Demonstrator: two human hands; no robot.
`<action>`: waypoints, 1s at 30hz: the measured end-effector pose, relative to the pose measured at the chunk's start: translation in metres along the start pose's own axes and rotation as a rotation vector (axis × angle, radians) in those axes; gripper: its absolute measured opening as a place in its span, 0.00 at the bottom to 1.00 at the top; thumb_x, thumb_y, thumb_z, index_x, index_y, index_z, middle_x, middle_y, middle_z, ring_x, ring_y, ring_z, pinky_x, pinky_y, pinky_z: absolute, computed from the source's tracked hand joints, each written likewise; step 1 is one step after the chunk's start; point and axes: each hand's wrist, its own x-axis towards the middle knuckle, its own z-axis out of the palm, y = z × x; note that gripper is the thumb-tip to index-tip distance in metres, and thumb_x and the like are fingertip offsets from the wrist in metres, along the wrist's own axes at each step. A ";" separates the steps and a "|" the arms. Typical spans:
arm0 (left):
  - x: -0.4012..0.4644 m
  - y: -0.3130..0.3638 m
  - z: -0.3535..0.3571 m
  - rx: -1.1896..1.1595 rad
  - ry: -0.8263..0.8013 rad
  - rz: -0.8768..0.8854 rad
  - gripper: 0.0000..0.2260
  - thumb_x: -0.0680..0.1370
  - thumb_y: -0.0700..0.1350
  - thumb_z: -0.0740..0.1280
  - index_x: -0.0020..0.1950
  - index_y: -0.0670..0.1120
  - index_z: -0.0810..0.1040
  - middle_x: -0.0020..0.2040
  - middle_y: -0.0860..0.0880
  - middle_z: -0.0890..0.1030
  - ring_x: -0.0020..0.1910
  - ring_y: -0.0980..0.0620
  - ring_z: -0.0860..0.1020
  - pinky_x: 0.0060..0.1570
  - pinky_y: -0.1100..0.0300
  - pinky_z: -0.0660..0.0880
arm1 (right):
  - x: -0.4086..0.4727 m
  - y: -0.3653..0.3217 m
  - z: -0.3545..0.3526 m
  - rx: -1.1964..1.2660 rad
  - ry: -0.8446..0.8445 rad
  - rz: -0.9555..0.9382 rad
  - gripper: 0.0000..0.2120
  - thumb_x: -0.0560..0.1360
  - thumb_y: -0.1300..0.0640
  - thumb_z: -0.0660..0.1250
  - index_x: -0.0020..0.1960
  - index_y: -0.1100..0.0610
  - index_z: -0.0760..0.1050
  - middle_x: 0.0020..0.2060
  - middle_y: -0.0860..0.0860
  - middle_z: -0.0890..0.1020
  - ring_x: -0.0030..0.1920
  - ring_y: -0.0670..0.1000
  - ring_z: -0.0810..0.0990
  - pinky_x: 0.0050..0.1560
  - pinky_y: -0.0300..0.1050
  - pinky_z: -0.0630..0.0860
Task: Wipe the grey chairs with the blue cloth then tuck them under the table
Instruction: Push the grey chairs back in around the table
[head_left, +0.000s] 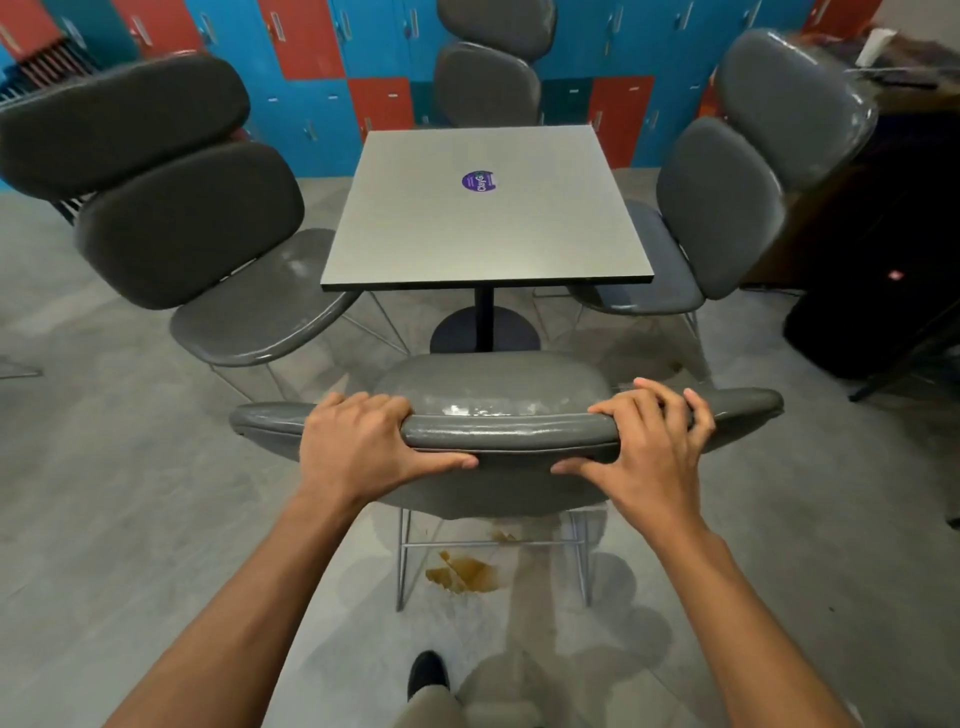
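A grey padded chair (498, 431) stands right in front of me, its seat pointing at the square grey table (488, 218). My left hand (363, 447) grips the top of its backrest on the left, fingers over the front and thumb behind. My right hand (649, 447) grips the same backrest on the right. A second grey chair (192, 223) stands at the table's left side, a third (727, 197) at its right side, and a fourth (488, 78) at the far side. No blue cloth is in view.
A brown spill (462, 571) lies on the floor under the near chair. A wall of blue and red lockers (322, 62) runs along the back. A dark bag or case (878, 291) sits at the right. My shoe (427, 673) shows below.
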 end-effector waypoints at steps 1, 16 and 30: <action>0.008 0.001 0.003 0.004 0.002 0.003 0.42 0.63 0.88 0.48 0.35 0.51 0.79 0.29 0.54 0.76 0.31 0.51 0.75 0.42 0.55 0.71 | 0.007 0.004 0.001 -0.004 -0.008 0.010 0.36 0.59 0.23 0.70 0.53 0.50 0.79 0.52 0.49 0.80 0.68 0.56 0.73 0.72 0.61 0.57; 0.091 -0.018 0.036 -0.017 -0.004 -0.047 0.45 0.64 0.88 0.44 0.35 0.49 0.78 0.30 0.53 0.75 0.32 0.51 0.75 0.41 0.53 0.73 | 0.090 0.016 0.048 -0.012 -0.046 0.033 0.36 0.59 0.24 0.71 0.54 0.50 0.78 0.54 0.50 0.79 0.68 0.57 0.72 0.74 0.62 0.55; 0.087 -0.020 0.034 -0.029 -0.042 -0.044 0.42 0.64 0.87 0.46 0.35 0.50 0.76 0.30 0.54 0.74 0.31 0.53 0.73 0.41 0.55 0.73 | 0.087 0.008 0.043 -0.033 -0.084 0.057 0.35 0.60 0.25 0.72 0.56 0.48 0.77 0.53 0.48 0.77 0.64 0.55 0.72 0.76 0.60 0.52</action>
